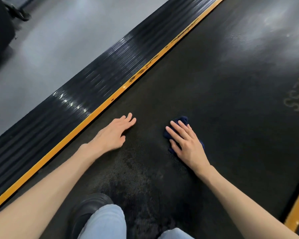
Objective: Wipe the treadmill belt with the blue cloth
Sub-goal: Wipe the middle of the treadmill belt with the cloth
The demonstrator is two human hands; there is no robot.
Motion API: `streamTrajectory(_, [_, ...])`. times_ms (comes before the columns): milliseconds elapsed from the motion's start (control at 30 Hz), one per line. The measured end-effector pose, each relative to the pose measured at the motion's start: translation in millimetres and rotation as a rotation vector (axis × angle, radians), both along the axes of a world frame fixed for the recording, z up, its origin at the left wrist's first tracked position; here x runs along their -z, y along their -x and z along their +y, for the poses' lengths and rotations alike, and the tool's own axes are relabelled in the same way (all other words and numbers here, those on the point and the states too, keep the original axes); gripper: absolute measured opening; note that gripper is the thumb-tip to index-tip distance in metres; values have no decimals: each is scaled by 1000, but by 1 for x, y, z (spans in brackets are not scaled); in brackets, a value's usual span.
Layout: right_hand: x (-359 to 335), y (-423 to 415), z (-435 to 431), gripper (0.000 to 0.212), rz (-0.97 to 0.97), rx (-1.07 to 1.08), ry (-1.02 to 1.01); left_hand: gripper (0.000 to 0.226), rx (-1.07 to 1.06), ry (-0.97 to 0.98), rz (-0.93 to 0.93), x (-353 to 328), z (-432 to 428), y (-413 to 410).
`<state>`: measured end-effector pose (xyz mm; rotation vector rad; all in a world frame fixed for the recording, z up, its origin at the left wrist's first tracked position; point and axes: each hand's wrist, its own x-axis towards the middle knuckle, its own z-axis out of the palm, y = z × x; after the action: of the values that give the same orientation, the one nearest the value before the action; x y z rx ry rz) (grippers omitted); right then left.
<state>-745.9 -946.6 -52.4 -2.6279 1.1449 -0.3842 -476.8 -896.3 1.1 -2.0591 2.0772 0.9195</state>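
Head view: right hand [186,145] flat on blue cloth [182,119], left hand [114,133] flat on belt [214,94] marked "ESS".

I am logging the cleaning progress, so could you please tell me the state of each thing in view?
treadmill belt: dark, with mottled patches near the black shoe.
blue cloth: bunched, lying on the belt under the right hand.
right hand: fingers straight, pressing the cloth.
left hand: fingers straight, resting on the belt beside the yellow strip.
black shoe: planted on the belt.
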Motion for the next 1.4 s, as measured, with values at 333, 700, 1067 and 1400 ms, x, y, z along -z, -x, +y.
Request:
streamTrajectory(333, [-2,3,-5,40,-42,-27,28,75,75,-111,-102,1,-3,-2])
streamTrajectory(700, [-1,-20,9,39,-146,227,-49,61,-110,150,-24,-3,13,-34])
streamTrajectory(1067, [15,-94,31,40,17,-397,48,77,-179,59,-99,14,60,-56])
streamTrajectory(1400, [1,-139,58,42,-77,-250,-80,74,-215,67,-88,19,64,-54])
